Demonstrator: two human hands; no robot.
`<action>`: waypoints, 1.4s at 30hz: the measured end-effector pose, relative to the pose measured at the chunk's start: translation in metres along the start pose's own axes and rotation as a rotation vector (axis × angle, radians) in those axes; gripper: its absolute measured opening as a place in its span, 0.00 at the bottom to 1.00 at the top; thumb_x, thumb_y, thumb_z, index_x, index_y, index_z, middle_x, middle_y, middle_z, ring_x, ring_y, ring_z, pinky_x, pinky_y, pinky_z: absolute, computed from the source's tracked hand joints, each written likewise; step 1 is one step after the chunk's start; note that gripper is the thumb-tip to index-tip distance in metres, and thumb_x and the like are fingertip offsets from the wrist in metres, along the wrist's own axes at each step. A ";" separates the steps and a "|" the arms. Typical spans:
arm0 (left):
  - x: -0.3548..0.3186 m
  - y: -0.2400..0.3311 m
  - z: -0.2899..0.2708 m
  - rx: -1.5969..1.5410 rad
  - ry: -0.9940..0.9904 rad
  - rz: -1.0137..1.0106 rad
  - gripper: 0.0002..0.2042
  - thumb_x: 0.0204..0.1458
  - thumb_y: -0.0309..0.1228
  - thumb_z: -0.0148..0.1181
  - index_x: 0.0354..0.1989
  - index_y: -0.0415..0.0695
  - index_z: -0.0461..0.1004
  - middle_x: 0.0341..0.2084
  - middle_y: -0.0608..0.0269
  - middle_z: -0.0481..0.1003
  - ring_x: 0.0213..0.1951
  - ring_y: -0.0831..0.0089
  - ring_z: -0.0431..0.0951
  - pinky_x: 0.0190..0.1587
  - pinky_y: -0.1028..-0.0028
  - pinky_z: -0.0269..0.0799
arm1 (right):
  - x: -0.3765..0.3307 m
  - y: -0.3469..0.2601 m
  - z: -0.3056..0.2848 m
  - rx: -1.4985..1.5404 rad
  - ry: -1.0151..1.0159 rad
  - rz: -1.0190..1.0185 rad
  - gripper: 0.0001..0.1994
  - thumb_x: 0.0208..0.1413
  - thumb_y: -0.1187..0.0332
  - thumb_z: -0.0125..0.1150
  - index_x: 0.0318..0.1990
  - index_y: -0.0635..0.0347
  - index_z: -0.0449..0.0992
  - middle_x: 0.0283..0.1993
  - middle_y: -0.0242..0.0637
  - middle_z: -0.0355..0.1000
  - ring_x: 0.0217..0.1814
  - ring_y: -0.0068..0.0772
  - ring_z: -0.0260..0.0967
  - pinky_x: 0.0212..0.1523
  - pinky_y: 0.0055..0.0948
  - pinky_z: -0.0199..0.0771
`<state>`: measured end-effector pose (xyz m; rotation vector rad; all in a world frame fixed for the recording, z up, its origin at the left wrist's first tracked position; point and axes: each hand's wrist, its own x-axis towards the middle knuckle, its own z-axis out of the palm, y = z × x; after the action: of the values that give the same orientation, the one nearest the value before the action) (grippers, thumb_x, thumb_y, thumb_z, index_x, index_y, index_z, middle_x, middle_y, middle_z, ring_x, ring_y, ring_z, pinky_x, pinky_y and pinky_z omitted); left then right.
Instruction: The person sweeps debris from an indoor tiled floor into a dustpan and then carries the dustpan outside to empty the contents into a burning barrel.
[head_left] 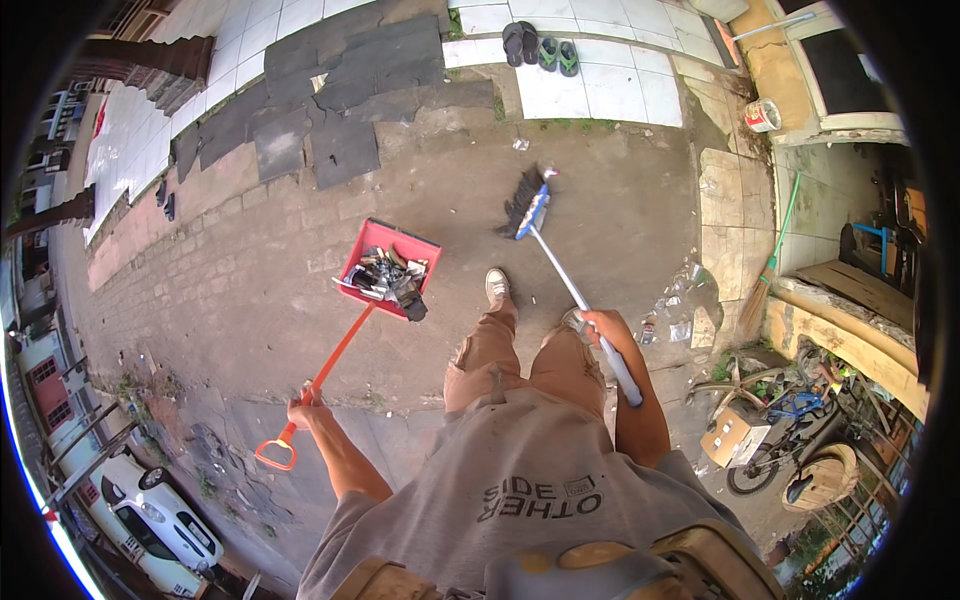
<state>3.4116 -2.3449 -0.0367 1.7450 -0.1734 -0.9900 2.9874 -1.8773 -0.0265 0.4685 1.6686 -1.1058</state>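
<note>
left hand point(308, 410) clasped round the handle of a loaded red dustpan point(392, 238) at left, right hand point(609, 330) clenched on a broom point(562, 271), plastic scraps point(681, 330) at right, cardboard box point(735, 438) near right, green sandals point(568, 59) far

A single wide fisheye view looks down from the person's head, through the left one of two cameras worn side by side — upright and unmirrored. It faces steeply down the front of the body: the grey shirt point(430, 500) looms close, below and between the hands. The left hand point(307, 409) and right hand point(608, 327) are farther off, seen from above, and the ground point(450, 220) lies beyond them. The lens reaches wide — to white tiles point(625, 95) well ahead of the right hand, a cardboard box point(735, 440) to its right, and a white car point(170, 520) out past the left hand.
</note>
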 end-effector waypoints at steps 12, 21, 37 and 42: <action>-0.035 -0.014 0.058 -0.030 -0.099 -0.102 0.09 0.49 0.29 0.47 0.32 0.34 0.61 0.33 0.40 0.72 0.34 0.50 0.78 0.35 0.52 0.81 | -0.042 -0.062 0.022 -0.036 -0.052 -0.323 0.13 0.55 0.64 0.53 0.24 0.63 0.69 0.12 0.32 0.62 0.08 0.23 0.57 0.10 0.26 0.55; -0.136 -0.029 0.144 0.064 -0.182 -0.062 0.07 0.49 0.27 0.48 0.29 0.33 0.63 0.29 0.44 0.71 0.33 0.47 0.79 0.42 0.44 0.77 | 0.111 -0.065 -0.081 0.450 -0.146 -0.048 0.15 0.55 0.62 0.55 0.21 0.62 0.67 0.12 0.33 0.61 0.08 0.25 0.55 0.10 0.27 0.51; -0.235 -0.095 0.232 0.342 -0.436 0.019 0.10 0.49 0.27 0.52 0.33 0.31 0.65 0.30 0.48 0.71 0.31 0.51 0.80 0.37 0.48 0.80 | -0.139 0.065 -0.061 0.282 0.240 -0.059 0.12 0.51 0.68 0.58 0.31 0.73 0.75 0.16 0.38 0.68 0.12 0.25 0.64 0.12 0.28 0.65; -0.268 -0.102 0.245 0.421 -0.532 0.065 0.11 0.50 0.29 0.51 0.34 0.31 0.65 0.31 0.47 0.71 0.33 0.51 0.79 0.35 0.49 0.80 | -0.059 0.065 -0.064 0.099 0.298 -0.090 0.13 0.47 0.67 0.60 0.28 0.75 0.76 0.15 0.42 0.69 0.11 0.31 0.66 0.12 0.30 0.66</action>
<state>3.0370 -2.3316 -0.0008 1.7899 -0.8227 -1.4283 3.0247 -1.7792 0.0010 0.6526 1.9144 -1.2348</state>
